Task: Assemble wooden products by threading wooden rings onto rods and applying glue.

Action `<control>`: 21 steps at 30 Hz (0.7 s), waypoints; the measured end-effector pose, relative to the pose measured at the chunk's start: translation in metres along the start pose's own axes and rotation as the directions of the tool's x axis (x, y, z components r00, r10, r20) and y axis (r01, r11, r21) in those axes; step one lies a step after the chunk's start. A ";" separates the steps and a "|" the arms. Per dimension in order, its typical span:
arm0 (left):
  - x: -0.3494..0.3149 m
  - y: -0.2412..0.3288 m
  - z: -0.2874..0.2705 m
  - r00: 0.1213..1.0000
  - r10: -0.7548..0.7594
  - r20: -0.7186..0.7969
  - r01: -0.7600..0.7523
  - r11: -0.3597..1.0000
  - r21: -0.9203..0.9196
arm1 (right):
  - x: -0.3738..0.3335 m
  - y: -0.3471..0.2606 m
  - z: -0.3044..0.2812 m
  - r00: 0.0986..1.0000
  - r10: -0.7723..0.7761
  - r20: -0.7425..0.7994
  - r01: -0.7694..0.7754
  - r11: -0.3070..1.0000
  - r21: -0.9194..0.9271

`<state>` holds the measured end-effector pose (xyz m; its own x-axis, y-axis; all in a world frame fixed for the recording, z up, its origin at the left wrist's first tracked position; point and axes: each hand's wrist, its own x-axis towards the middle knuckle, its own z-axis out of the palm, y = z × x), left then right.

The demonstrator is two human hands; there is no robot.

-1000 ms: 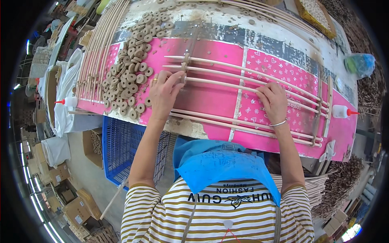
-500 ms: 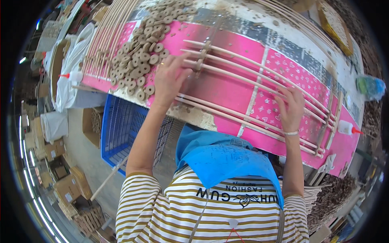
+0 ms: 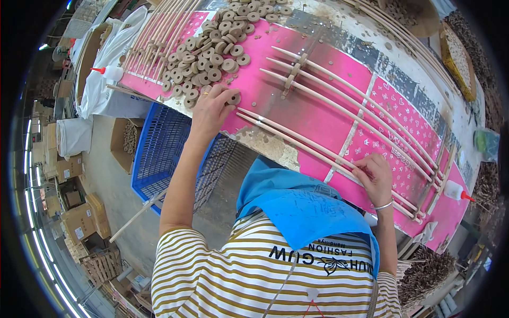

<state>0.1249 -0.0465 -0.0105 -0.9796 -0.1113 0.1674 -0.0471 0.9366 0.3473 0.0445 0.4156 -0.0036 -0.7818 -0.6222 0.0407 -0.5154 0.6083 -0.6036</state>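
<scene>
A pink-covered table (image 3: pixel 297 114) spans the head view, with a heap of brown discs (image 3: pixel 214 60) toward its left end. At the near edge, the left hand (image 3: pixel 208 112) pinches one disc (image 3: pixel 237 96), while the right hand (image 3: pixel 374 177) grips a pale rod (image 3: pixel 318 149) lying along that edge.

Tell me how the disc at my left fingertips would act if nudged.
The disc would probably roll if stood on edge, since its rim is round. Laid flat, it should slide rather than tip, being broad and low. It's likely stiff: discs in the pile look undeformed.
</scene>
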 end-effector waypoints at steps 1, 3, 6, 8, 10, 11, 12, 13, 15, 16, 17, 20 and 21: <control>0.001 -0.001 0.001 1.000 -0.010 0.003 0.010 1.000 0.005 | 0.001 -0.001 0.000 1.000 -0.001 0.005 0.001 1.000 -0.002; 0.003 -0.001 0.002 0.999 -0.015 -0.047 0.015 1.000 0.007 | 0.000 -0.002 0.002 1.000 -0.026 -0.012 0.026 0.999 -0.021; 0.004 0.001 0.001 0.963 -0.268 -0.031 0.226 0.864 -0.450 | -0.002 -0.005 0.004 0.994 0.107 -0.032 -0.101 0.984 0.145; 0.006 0.001 -0.002 0.928 -0.360 0.091 0.328 0.681 -0.654 | -0.002 -0.005 0.005 0.990 0.126 -0.063 -0.111 0.974 0.196; 0.009 0.002 -0.005 0.884 -0.406 0.231 0.411 0.442 -0.797 | -0.002 -0.004 0.005 0.984 0.148 -0.097 -0.121 0.962 0.246; 0.010 0.004 -0.005 0.871 -0.409 0.271 0.438 0.401 -0.804 | -0.002 -0.004 0.004 0.985 0.136 -0.103 -0.109 0.966 0.235; 0.011 0.006 -0.006 0.863 -0.402 0.306 0.456 0.359 -0.814 | -0.001 -0.004 0.003 0.984 0.142 -0.108 -0.114 0.966 0.233; 0.012 0.008 -0.005 0.859 -0.406 0.313 0.465 0.360 -0.809 | -0.001 -0.004 0.003 0.986 0.128 -0.111 -0.100 0.970 0.223; 0.014 0.012 -0.004 0.868 -0.359 0.343 0.456 0.302 -0.837 | -0.001 -0.004 0.003 0.985 0.145 -0.089 -0.119 0.962 0.247; 0.015 0.014 -0.004 0.868 -0.357 0.345 0.457 0.303 -0.837 | -0.002 -0.004 0.002 0.987 0.133 -0.094 -0.108 0.966 0.237; 0.016 0.015 -0.003 0.867 -0.362 0.341 0.456 0.305 -0.836 | -0.002 -0.004 0.002 0.985 0.138 -0.099 -0.110 0.963 0.244; 0.020 0.017 -0.002 0.865 -0.364 0.346 0.461 0.303 -0.834 | -0.003 -0.003 0.001 0.982 0.131 -0.135 -0.097 0.968 0.233; 0.021 0.017 -0.001 0.861 -0.371 0.348 0.465 0.297 -0.834 | -0.004 -0.002 0.001 0.980 0.128 -0.153 -0.092 0.971 0.222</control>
<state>0.1037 -0.0333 -0.0001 -0.8938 -0.3278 -0.3062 -0.3069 -0.0508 0.9504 0.0488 0.4161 -0.0029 -0.8858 -0.4564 0.0844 -0.3504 0.5384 -0.7664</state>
